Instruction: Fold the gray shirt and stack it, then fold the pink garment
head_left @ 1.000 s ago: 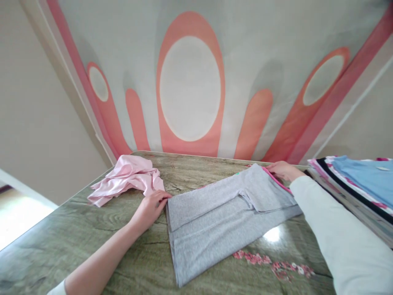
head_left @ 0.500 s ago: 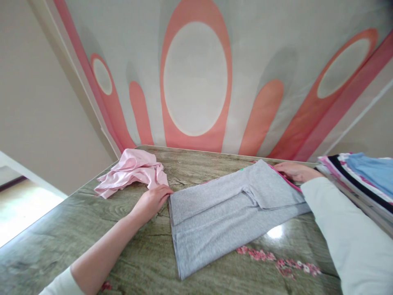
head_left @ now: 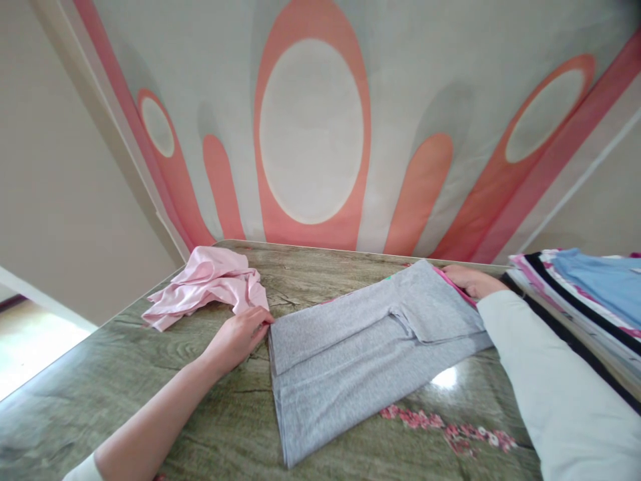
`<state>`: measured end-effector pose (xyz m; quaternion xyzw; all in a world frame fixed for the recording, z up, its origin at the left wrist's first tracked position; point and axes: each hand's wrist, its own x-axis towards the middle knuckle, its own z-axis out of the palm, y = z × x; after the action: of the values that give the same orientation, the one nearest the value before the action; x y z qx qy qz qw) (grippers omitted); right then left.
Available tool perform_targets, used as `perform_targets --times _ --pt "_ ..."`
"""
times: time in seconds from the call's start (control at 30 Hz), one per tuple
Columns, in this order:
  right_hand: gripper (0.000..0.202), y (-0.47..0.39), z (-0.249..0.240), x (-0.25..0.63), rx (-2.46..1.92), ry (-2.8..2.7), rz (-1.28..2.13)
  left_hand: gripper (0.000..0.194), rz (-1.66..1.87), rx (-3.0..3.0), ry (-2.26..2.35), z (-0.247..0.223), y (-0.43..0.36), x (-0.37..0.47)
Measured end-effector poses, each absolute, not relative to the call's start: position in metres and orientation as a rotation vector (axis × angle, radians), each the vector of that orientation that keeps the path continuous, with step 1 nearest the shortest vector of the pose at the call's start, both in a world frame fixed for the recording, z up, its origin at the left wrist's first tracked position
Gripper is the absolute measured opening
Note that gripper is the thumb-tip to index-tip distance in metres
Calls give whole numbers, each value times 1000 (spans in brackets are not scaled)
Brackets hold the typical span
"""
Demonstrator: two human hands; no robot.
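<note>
A grey T-shirt (head_left: 360, 361) lies on the table, folded lengthwise, with a short sleeve lying across it near its right end. My left hand (head_left: 245, 334) pinches its far left corner between thumb and fingers. At the opposite end, my right hand (head_left: 473, 282) is closed at the pink-trimmed edge; its fingertips are partly hidden behind the cloth. Just beyond my left hand is a crumpled light pink garment (head_left: 213, 280), loosely heaped.
A stack of folded clothes (head_left: 591, 287) in several colours stands at the right, beside my right forearm. The wood-patterned table (head_left: 210, 414) has printed pink blossoms and a bright light reflection. Behind its far edge hangs a grey and coral patterned curtain (head_left: 310, 133).
The view has shifted slightly, so everything sits a little further left. Both hands keep their places on the grey T-shirt, which lies almost the same way.
</note>
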<state>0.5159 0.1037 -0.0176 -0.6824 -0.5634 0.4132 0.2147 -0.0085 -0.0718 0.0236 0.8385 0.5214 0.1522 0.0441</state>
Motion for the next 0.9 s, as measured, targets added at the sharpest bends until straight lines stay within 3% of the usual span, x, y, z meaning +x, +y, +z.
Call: perform_targets --times 0.5,0.77,0.9 --pt "54 97 -27 519 -1845 -1298 1187 14 553 2351 1788 18 -64 -11" --pt "48 94 -26 512 -1909 -1384 1042 13 587 2379 1787 18 -64 -10" --pt "40 88 -18 510 -1910 -1477 1046 23 630 2471 1603 20 -69 -1"
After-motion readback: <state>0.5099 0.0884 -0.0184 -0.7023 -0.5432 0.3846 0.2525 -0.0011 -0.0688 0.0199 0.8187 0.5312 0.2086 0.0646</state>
